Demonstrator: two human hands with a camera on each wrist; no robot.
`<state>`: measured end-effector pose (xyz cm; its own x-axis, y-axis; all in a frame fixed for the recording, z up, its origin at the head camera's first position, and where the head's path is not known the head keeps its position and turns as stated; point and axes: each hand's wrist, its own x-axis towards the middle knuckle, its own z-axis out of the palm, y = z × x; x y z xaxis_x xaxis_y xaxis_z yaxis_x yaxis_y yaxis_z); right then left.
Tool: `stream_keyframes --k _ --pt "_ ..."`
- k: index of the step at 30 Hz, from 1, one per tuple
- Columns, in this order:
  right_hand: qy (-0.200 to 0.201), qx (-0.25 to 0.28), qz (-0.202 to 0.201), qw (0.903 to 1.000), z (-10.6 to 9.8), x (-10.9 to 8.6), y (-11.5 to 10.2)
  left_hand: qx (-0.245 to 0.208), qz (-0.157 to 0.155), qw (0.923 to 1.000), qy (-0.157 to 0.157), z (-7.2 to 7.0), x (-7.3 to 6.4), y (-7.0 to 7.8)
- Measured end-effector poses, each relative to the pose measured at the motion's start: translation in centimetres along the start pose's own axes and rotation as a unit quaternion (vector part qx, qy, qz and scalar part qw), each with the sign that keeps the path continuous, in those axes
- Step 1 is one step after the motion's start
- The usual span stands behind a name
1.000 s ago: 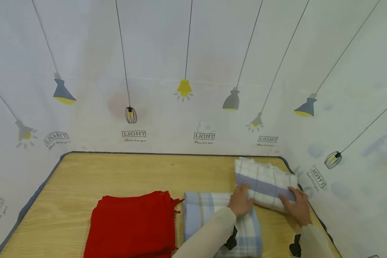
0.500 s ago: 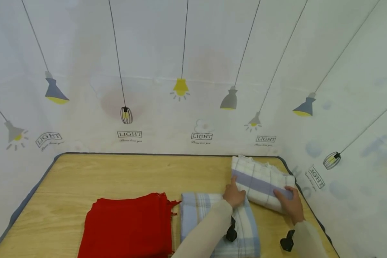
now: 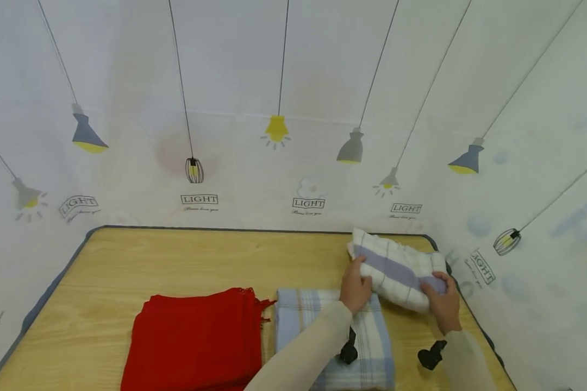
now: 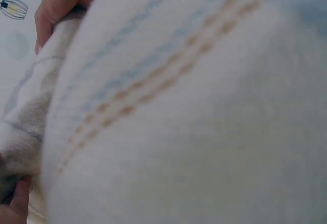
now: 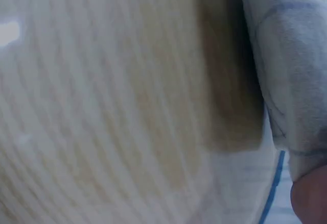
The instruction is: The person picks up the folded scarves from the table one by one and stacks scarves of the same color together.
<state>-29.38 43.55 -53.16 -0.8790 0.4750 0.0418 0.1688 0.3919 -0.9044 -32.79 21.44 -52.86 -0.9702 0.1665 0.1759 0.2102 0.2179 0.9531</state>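
Observation:
A folded white cloth [image 3: 398,274] with grey checks and a lavender band lies at an angle in the back right corner of the table, its near side bulging up. My left hand [image 3: 356,288] grips its left end. The right end is held by my right hand [image 3: 442,304], which also shows at the top of the left wrist view. In the right wrist view, the cloth's rolled edge [image 5: 291,76] stands over the wood, casting a shadow. Under my left forearm lies a folded blue and white plaid cloth [image 3: 298,315], which fills most of the left wrist view.
A folded red cloth [image 3: 195,342] with fringe lies left of the plaid one. The wooden table [image 3: 215,255] has a dark edge. Behind and beside it hangs a pale backdrop [image 3: 244,70] printed with lamps. Each wrist carries a small black device [image 3: 348,353].
Both hands have taken a firmer grip on the white cloth. Its near side has risen and bunched, and its left end tilts up. The red and plaid cloths stay in place.

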Motion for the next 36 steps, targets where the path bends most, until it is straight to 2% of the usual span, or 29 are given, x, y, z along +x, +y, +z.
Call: stream_keyframes --k 4,6,11,17,23,28,33,36 --pt "0.026 0.016 0.004 0.9995 -0.1 -0.3 -1.4 0.002 0.03 0.9995 0.003 -0.9 -0.3 1.2" --pt "0.035 0.033 0.0 0.9989 -0.1 -0.6 -2.1 0.0 0.035 0.9994 0.007 -1.3 -0.5 1.8" --pt "0.046 0.064 -0.008 0.9969 -0.1 -1.4 -3.6 -0.038 0.017 0.9989 0.02 -2.7 -1.5 3.6" --pt "0.042 0.053 -0.035 0.9971 0.2 -3.1 -5.9 -0.076 0.01 0.9945 0.072 -4.8 -2.8 5.5" --pt "0.037 0.031 -0.073 0.9961 1.1 -5.3 -7.8 -0.08 0.018 0.9903 0.112 -7.1 -4.0 5.7" --pt "0.043 0.038 -0.106 0.9927 2.0 -7.6 -8.4 -0.083 0.016 0.9914 0.1 -9.1 -6.1 5.8" --pt "0.03 0.032 -0.152 0.9873 2.7 -10.0 -8.9 -0.074 0.031 0.9916 0.102 -10.9 -9.0 5.1" --pt "0.03 0.023 -0.162 0.986 3.2 -11.4 -8.9 -0.074 0.036 0.9921 0.095 -11.8 -10.7 4.7"
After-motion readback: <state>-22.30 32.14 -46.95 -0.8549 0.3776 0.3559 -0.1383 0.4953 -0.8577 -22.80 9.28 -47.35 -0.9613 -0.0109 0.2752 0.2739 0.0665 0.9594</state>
